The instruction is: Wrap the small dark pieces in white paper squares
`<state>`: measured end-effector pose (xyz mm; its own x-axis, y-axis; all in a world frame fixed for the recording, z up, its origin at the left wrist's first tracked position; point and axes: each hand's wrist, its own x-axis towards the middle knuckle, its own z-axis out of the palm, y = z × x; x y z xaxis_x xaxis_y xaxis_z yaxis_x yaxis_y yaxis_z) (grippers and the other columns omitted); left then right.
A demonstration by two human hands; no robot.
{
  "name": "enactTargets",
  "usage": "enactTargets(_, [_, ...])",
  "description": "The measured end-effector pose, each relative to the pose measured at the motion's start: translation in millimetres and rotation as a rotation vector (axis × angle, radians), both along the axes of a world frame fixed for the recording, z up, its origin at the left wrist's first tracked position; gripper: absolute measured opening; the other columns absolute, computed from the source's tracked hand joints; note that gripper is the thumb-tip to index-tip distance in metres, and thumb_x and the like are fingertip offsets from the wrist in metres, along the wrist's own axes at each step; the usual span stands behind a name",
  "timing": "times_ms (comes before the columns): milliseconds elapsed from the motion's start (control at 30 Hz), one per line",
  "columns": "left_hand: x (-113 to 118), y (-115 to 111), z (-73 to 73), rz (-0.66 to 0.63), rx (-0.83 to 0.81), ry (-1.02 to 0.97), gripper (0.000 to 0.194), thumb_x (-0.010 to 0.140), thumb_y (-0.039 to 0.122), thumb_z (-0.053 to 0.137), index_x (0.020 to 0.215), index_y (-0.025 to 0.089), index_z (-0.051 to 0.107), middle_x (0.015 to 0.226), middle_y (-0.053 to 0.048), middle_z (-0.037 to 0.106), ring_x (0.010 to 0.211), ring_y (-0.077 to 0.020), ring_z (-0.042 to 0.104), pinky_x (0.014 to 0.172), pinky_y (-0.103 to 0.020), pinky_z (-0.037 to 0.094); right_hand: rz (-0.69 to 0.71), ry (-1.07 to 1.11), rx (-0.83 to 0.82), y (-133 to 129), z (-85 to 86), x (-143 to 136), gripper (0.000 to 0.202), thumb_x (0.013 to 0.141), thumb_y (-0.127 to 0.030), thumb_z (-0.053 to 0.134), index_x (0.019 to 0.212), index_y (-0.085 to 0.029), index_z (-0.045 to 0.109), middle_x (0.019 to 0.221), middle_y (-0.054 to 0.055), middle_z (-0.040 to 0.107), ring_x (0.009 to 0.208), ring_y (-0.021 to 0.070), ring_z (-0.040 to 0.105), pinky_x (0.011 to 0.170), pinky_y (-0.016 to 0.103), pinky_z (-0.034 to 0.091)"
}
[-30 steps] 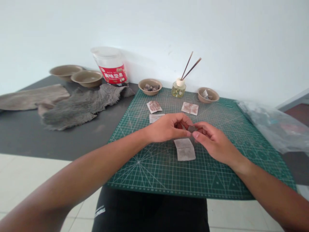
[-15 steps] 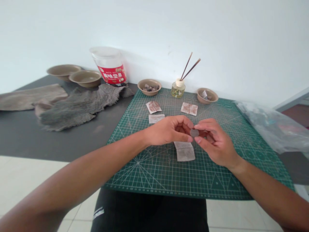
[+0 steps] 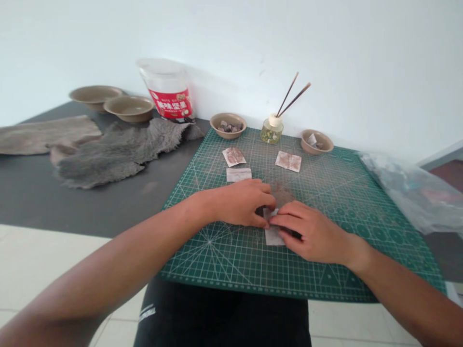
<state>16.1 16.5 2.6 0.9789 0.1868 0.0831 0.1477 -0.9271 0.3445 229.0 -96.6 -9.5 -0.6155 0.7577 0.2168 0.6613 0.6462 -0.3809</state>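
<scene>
A pale paper piece (image 3: 274, 237) lies on the green cutting mat (image 3: 231, 262), partly under both hands. My left hand (image 3: 249, 202) is curled, its thumb and fingertips at the paper's upper left part. From the right, my right hand (image 3: 307, 231) reaches over the same paper with bent fingers, its fingertips touching or nearly touching the left thumb. Whatever is between the fingertips is hidden. Brown powder (image 3: 282, 193) is spread on the mat just behind the hands. Another pale strip (image 3: 238, 174) and two brown-stained papers (image 3: 234, 156) (image 3: 288, 161) lie farther back.
A bowl of dark pieces (image 3: 227, 118), a reed diffuser (image 3: 272, 129) and a second small bowl (image 3: 317, 136) stand along the back. Grey cloth (image 3: 108, 154), two bowls (image 3: 130, 103) and a red-labelled tub (image 3: 170, 96) are at left. Clear plastic (image 3: 415, 193) lies at right.
Both hands have moved down onto the pale paper. The small round grey piece that showed between their fingertips is now hidden. The view has shifted slightly.
</scene>
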Motion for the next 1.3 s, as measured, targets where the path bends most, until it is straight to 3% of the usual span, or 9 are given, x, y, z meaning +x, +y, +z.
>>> enactTargets(200, [-1.4, -0.7, 1.5, -0.001, 0.004, -0.019, 0.017, 0.085, 0.035, 0.074, 0.092, 0.02, 0.071, 0.088, -0.003, 0.063, 0.084, -0.0191, 0.057, 0.078, -0.03, 0.039, 0.013, -0.058, -0.028, 0.4, -0.8, -4.5, 0.017, 0.094, -0.02, 0.057, 0.108, -0.021, 0.066, 0.108, 0.01, 0.067, 0.096, 0.0239, 0.061, 0.085, 0.043, 0.053])
enactTargets(367, [-2.4, -2.7, -1.2, 0.034, -0.075, -0.015, 0.011, 0.084, 0.031, 0.072, 0.089, 0.021, 0.071, 0.085, -0.002, 0.064, 0.079, -0.0179, 0.06, 0.07, -0.029, 0.038, 0.04, -0.013, -0.044, 1.6, -2.4, -0.1, 0.018, 0.097, -0.02, 0.055, 0.108, -0.023, 0.069, 0.112, 0.009, 0.065, 0.1, 0.023, 0.062, 0.086, 0.041, 0.053])
enactTargets(533, [-2.9, -3.7, -0.7, 0.073, -0.123, 0.025, 0.009, 0.083, 0.03, 0.072, 0.086, 0.022, 0.07, 0.078, 0.0, 0.068, 0.073, -0.0173, 0.06, 0.063, -0.028, 0.036, 0.049, 0.015, -0.139, 1.0, -3.0, -0.4, 0.01, 0.096, -0.019, 0.057, 0.104, -0.023, 0.062, 0.105, 0.007, 0.067, 0.096, 0.0206, 0.063, 0.086, 0.037, 0.053])
enactTargets(733, [-4.9, -4.4, 3.3, 0.108, -0.176, 0.077, 0.008, 0.084, 0.028, 0.07, 0.09, 0.024, 0.07, 0.076, 0.002, 0.068, 0.066, -0.0155, 0.058, 0.057, -0.028, 0.031, -0.152, -0.007, -0.139, 3.6, -0.5, 2.2, 0.01, 0.093, -0.02, 0.061, 0.087, -0.022, 0.053, 0.097, 0.004, 0.066, 0.083, 0.0183, 0.062, 0.074, 0.033, 0.048])
enactTargets(867, [-5.1, -4.8, 3.1, 0.101, -0.201, 0.062, 0.009, 0.083, 0.026, 0.071, 0.092, 0.024, 0.07, 0.075, 0.003, 0.067, 0.066, -0.0149, 0.059, 0.056, -0.028, 0.031, 0.0, -0.001, -0.225, 3.1, 1.7, 1.8, 0.011, 0.094, -0.022, 0.06, 0.085, -0.022, 0.054, 0.096, 0.003, 0.066, 0.085, 0.0173, 0.062, 0.076, 0.032, 0.048])
enactTargets(1000, [-4.9, -4.3, 2.7, 0.105, -0.225, 0.069, 0.011, 0.084, 0.027, 0.072, 0.094, 0.023, 0.069, 0.074, 0.004, 0.066, 0.064, -0.0141, 0.058, 0.055, -0.027, 0.03, -0.082, -0.024, -0.226, 3.9, 5.0, 3.4, 0.013, 0.094, -0.025, 0.062, 0.084, -0.022, 0.055, 0.094, 0.003, 0.065, 0.082, 0.0174, 0.061, 0.074, 0.032, 0.047])
enactTargets(1167, [-4.6, -3.7, 3.0, 0.082, -0.244, 0.075, 0.013, 0.084, 0.025, 0.071, 0.097, 0.023, 0.068, 0.077, 0.003, 0.066, 0.065, -0.0136, 0.058, 0.055, -0.025, 0.031, 0.047, -0.041, -0.25, 6.3, 5.4, 3.6, 0.013, 0.097, -0.027, 0.059, 0.085, -0.021, 0.058, 0.096, 0.003, 0.066, 0.086, 0.0175, 0.062, 0.078, 0.033, 0.048])
enactTargets(1300, [-4.5, -3.1, 2.3, 0.081, -0.25, 0.083, 0.013, 0.085, 0.026, 0.071, 0.097, 0.023, 0.067, 0.079, 0.003, 0.067, 0.067, -0.0138, 0.058, 0.056, -0.025, 0.031, -0.061, -0.054, -0.206, 9.1, 6.3, 4.7, 0.013, 0.096, -0.026, 0.059, 0.084, -0.021, 0.058, 0.096, 0.004, 0.065, 0.085, 0.018, 0.061, 0.077, 0.033, 0.048])
